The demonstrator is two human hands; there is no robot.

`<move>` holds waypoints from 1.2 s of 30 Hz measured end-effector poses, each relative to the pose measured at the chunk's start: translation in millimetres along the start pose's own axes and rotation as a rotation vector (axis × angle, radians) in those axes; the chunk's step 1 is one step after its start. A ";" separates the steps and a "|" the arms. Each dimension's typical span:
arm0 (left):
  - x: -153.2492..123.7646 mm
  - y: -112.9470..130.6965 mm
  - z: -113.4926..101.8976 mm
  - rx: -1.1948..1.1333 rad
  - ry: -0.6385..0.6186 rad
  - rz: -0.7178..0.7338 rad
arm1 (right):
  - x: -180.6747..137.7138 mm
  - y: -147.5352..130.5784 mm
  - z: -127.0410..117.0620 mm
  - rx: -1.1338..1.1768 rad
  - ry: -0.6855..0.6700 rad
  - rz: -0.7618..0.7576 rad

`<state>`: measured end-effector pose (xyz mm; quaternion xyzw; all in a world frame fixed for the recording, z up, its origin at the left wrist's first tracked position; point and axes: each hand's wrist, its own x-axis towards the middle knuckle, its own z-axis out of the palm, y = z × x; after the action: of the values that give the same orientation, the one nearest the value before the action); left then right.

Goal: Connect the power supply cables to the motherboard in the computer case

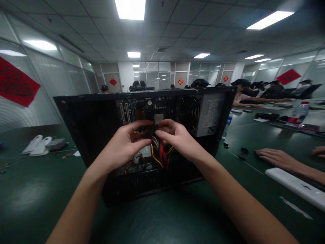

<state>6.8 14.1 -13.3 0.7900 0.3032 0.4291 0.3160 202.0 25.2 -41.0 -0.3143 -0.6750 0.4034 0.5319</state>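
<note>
Passage: open side of computer case [142,183] | low middle: cable bundle [160,154] obstructs | right: power supply [210,113]

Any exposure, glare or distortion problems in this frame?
Head view: top-centre ceiling light blown out to white; head view: computer case nearly black inside at picture left; head view: soft sheen on the green table; head view: edges look stretched.

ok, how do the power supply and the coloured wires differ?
Shape: the power supply is boxy, the coloured wires a curving bundle of thin strands.
Colour: the power supply is mostly grey with a printed label; the coloured wires show red, orange and yellow.
Place: the power supply sits at upper right in the picture, the coloured wires lower, near the middle.
Shared: both are inside the computer case.
</note>
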 end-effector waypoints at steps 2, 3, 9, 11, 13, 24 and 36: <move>-1.5 -0.1 1.1 0.036 0.013 0.036 | 0.7 0.7 -1.6 0.030 -0.009 -0.002; -2.3 -0.5 1.8 0.062 0.012 0.058 | 0.9 0.7 -2.5 0.022 -0.016 -0.007; -3.4 -6.7 1.8 0.333 0.037 0.228 | 2.3 2.3 -6.5 0.025 -0.020 0.010; -2.6 -10.0 -0.1 0.436 0.061 0.305 | 2.7 4.0 -6.7 0.057 -0.026 0.051; -1.7 -13.5 -2.3 0.529 0.075 0.381 | 2.5 5.0 -6.3 0.091 -0.028 0.078; -1.7 -22.7 -5.0 0.801 0.066 0.539 | -4.0 -4.0 2.1 -0.012 -0.085 -0.049; -0.7 -28.4 -8.4 0.856 0.004 0.558 | -9.4 -11.1 10.6 -0.118 -0.195 -0.093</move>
<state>-6.7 33.0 -31.5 0.8986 0.2301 0.3360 -0.1631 194.0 9.7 -36.8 -0.2724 -0.7599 0.3666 0.4625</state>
